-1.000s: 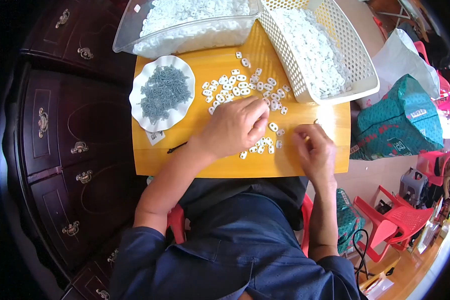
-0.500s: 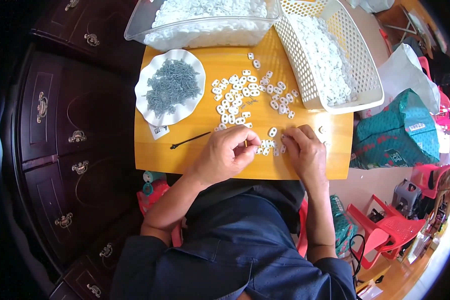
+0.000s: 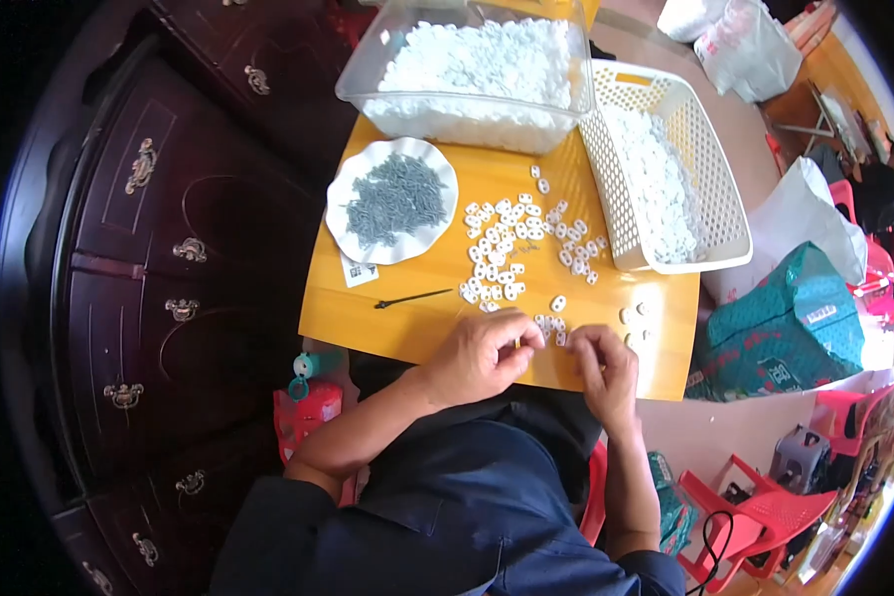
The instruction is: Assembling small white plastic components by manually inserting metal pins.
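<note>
My left hand (image 3: 489, 354) is closed near the table's front edge, thumb and forefinger together; whatever may be between them is hidden. My right hand (image 3: 607, 370) faces it a short gap away, fingers bent down and thumb close to the forefinger; its fingertips' contents are too small to make out. Between the hands lies a small group of white two-holed oval plastic pieces (image 3: 551, 325), partly covered by the left fingers. One single white piece (image 3: 558, 302) lies just beyond. A larger scatter of such pieces (image 3: 497, 238) spreads farther back, with a few small grey screws (image 3: 528, 248) among it.
A wavy-rimmed white plate (image 3: 343, 221) of grey screws stands at left, a black stick-like tool (image 3: 412, 298) in front of it. A clear bin (image 3: 467, 117) and a cream perforated basket (image 3: 730, 233), both with white pieces, stand behind. Several round pieces (image 3: 638, 316) lie at right.
The whole view has shifted, so the table appears lower and farther right. My hands are slightly closer together, and the round pieces beside my right hand show more fully.
</note>
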The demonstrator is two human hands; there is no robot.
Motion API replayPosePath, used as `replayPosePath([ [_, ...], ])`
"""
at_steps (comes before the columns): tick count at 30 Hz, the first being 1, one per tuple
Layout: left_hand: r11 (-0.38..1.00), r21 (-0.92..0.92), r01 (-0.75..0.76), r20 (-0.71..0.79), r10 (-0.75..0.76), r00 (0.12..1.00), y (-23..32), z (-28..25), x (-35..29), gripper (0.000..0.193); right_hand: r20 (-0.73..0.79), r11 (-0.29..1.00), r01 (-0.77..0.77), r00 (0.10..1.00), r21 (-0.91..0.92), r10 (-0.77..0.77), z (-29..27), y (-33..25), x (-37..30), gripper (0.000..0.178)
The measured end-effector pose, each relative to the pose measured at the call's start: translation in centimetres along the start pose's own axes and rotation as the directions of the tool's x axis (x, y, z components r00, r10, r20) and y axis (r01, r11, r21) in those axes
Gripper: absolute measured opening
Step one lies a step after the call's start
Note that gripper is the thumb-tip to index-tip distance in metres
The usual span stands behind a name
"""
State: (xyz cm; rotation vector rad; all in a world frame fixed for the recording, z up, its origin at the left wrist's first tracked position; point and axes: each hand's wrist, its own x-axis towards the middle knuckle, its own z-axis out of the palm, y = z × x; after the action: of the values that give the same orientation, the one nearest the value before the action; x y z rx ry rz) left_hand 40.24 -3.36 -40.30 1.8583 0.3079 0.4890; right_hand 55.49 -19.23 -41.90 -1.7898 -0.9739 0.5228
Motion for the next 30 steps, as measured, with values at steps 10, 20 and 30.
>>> replayPosePath([
  [10, 0.935, 0.318, -0.154, 0.072, 0.138, 0.988, 4.2, 1.1, -5.1, 0.025, 0.386, 0.909, -0.248, 0.916, 0.335, 0.108, 1.3, -1.3, -5.8, 0.013],
  [20, 0.782, 0.558, -0.277, 0.101, 0.267, 0.958, 7.6, 2.2, -10.8, 0.023, 0.563, 0.888, -0.271, 0.826, 0.371, 0.018, 1.4, -2.4, -8.6, 0.019],
  [30, 0.814, 0.538, -0.218, 0.037, 0.235, 0.971, 8.1, 1.9, -14.1, 0.023, 0.649, 0.837, -0.314, 0.758, 0.448, -0.063, 2.7, -2.3, -9.7, 0.015],
])
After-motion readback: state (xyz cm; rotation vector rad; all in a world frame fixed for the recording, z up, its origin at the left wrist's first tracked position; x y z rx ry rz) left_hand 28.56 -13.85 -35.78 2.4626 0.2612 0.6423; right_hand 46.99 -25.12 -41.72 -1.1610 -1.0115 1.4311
